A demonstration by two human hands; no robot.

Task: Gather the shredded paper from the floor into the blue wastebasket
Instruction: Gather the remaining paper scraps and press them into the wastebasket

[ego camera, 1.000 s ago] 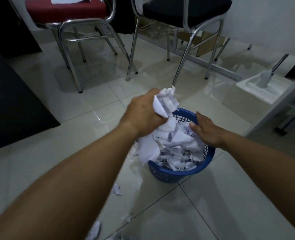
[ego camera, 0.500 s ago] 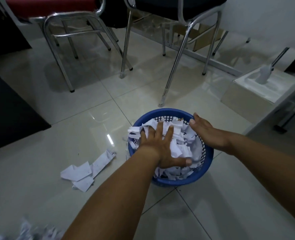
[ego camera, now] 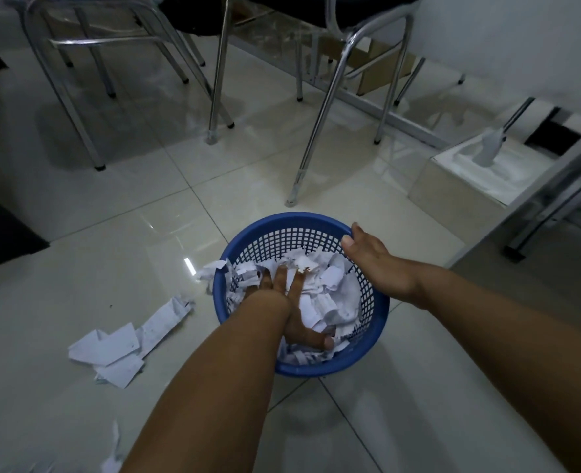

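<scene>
Blue plastic mesh wastebasket [ego camera: 367, 356]: my right grip [ego camera: 367, 257] clasps its rim; my left grip [ego camera: 282, 302], fingers spread open, presses white shredded paper [ego camera: 330, 295] inside; loose scraps [ego camera: 122, 349] lie left.

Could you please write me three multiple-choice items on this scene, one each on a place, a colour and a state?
1. Where does the loose paper pile lie?
A. On the floor left of the wastebasket
B. On a chair
C. Behind the wastebasket

2. What colour is the wastebasket?
A. Red
B. Blue
C. Green

3. What is the left hand doing?
A. Lifting paper high
B. Resting on the floor
C. Pressing flat on the shredded paper inside

Key: 1 A, pile on tiles at left. 2 B, blue mesh. 3 C, fingers spread on the paper, while the right hand steadies the rim.
</scene>
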